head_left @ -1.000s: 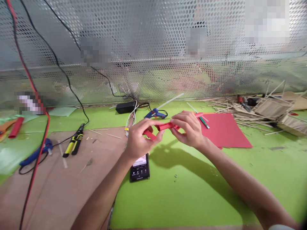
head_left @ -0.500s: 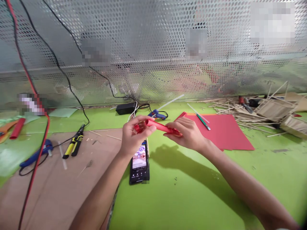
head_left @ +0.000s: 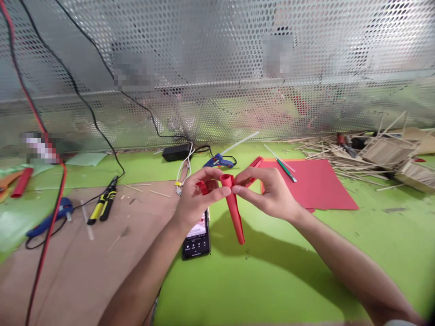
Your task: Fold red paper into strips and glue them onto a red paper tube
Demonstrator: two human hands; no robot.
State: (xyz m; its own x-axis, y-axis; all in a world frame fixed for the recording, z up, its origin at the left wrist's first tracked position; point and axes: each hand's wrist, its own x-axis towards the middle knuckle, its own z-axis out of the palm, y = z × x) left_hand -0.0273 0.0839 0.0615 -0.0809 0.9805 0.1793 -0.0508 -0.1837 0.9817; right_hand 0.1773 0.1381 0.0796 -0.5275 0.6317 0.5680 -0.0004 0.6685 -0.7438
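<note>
Between my two hands hangs a rolled red paper tube [head_left: 235,213], its open end up and its narrower end pointing down above the green table. My left hand [head_left: 199,199] pinches the tube's upper rim from the left, and a small red piece [head_left: 201,187] shows inside its curled fingers. From the right, thumb and fingertips of my right hand [head_left: 267,192] close on the same rim. A phone [head_left: 197,242] with its screen lit lies below my left hand, partly covered by it. Red paper sheets [head_left: 322,185] lie beyond my right hand.
Green tweezers [head_left: 285,170] rest on the sheets. A blue glue gun [head_left: 219,160] and a black adapter [head_left: 176,152] sit near the mesh wall. At left are yellow-black pliers [head_left: 103,203], another blue glue gun [head_left: 50,219] and hanging cables. Thin wooden sticks [head_left: 326,151] pile up at right.
The red paper tube has swung from lying nearly level to hanging downward. My right hand has shifted its hold to the upper rim, beside my left fingertips.
</note>
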